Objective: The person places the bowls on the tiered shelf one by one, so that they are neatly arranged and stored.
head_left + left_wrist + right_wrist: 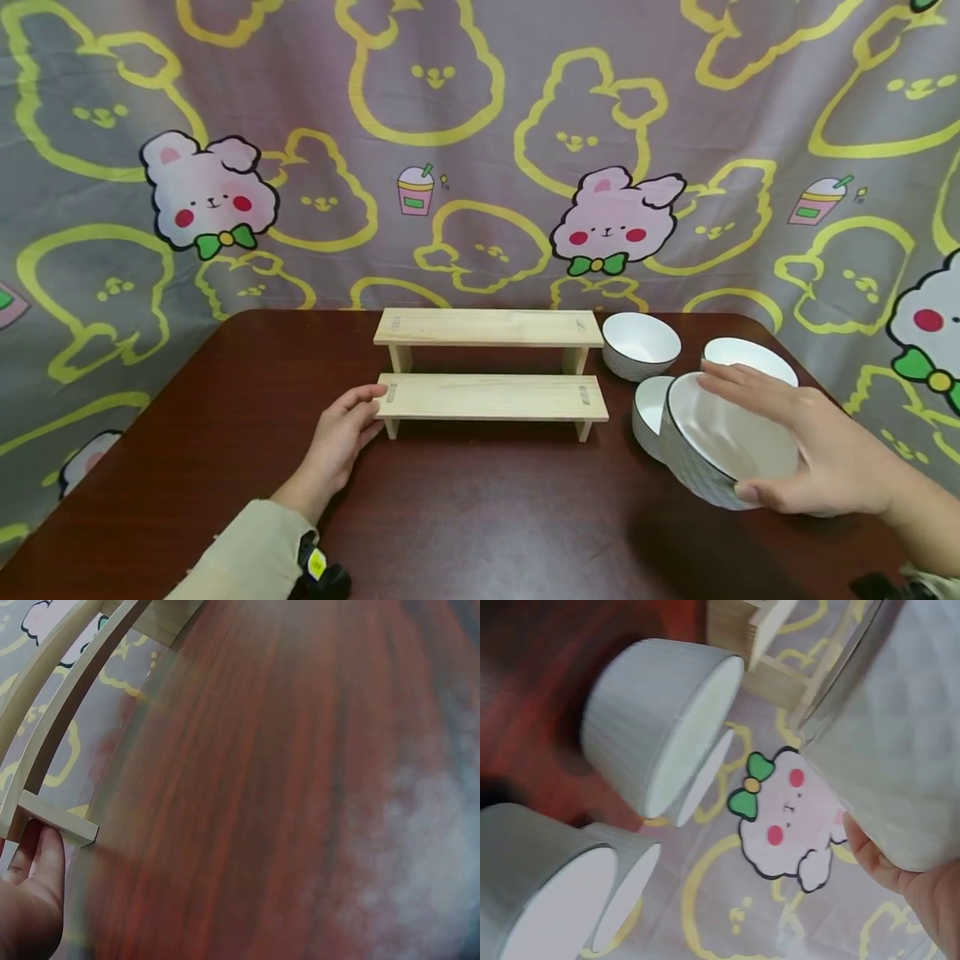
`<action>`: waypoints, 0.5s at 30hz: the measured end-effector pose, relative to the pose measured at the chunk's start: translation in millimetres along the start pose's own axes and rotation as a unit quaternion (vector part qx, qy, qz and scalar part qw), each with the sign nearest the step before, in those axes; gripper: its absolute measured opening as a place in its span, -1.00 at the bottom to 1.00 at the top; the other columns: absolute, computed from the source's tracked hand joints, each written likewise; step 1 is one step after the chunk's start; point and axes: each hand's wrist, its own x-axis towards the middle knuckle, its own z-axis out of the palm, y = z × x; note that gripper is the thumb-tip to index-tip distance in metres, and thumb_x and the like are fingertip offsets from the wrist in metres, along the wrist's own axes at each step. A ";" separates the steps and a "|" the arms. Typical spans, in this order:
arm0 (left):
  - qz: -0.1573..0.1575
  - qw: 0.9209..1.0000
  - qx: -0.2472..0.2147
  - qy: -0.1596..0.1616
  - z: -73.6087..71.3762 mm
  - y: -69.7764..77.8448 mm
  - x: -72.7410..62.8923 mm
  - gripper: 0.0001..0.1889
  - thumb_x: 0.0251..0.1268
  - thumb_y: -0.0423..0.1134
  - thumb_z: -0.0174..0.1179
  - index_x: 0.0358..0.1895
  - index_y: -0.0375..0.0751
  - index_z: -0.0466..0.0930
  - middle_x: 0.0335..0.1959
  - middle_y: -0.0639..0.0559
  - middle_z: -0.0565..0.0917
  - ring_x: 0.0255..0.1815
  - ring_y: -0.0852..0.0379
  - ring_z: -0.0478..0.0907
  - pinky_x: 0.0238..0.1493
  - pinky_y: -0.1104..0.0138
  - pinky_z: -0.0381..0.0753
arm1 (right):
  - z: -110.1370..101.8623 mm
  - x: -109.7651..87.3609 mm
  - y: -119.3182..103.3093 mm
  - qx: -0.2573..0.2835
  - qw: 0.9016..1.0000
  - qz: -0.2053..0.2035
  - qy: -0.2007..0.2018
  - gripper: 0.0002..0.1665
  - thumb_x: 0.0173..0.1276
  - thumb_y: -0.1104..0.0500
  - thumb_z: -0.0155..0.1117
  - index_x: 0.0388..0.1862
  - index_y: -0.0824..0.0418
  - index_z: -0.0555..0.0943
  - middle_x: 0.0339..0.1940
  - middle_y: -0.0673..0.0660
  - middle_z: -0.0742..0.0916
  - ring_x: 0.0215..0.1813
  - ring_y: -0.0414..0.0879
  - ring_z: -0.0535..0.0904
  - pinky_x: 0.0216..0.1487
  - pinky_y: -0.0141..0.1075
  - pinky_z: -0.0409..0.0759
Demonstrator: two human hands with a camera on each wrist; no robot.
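A two-tier wooden rack point(491, 396) stands on the table, its higher plank behind the lower one. My left hand point(341, 437) grips the left end of the lower plank, and the left wrist view shows its fingers by the rack's leg point(60, 817). On the right, my right hand point(810, 446) holds a white bowl point(697, 467) with a dark rim and a quilted outer wall. Thumb and fingers span its rim; the bowl is tilted, its opening partly facing the rack. In the right wrist view the held bowl point(900, 750) fills the upper right.
Several similar bowls stand at the right: one bowl point(641, 348) beside the upper plank, another point(651, 417) partly behind the held bowl, and a third point(750, 358) farther right. The brown table point(487, 517) reaches back to a patterned curtain point(480, 167).
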 end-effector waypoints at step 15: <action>0.007 1.000 0.002 0.004 0.1 -1.5 0.7 -0.64 0.35 -0.33 -0.11 0.17 -0.33 0.37 0.27 -0.11 0.29 -0.04 0.26 0.47 0.11 0.26 0.40 | -15.3 37.3 3.4 -0.001 1.000 0.019 0.013 0.03 -0.41 0.08 0.54 0.24 0.04 0.47 0.24 -0.07 0.49 0.27 -0.41 0.25 -0.04 -0.58 0.21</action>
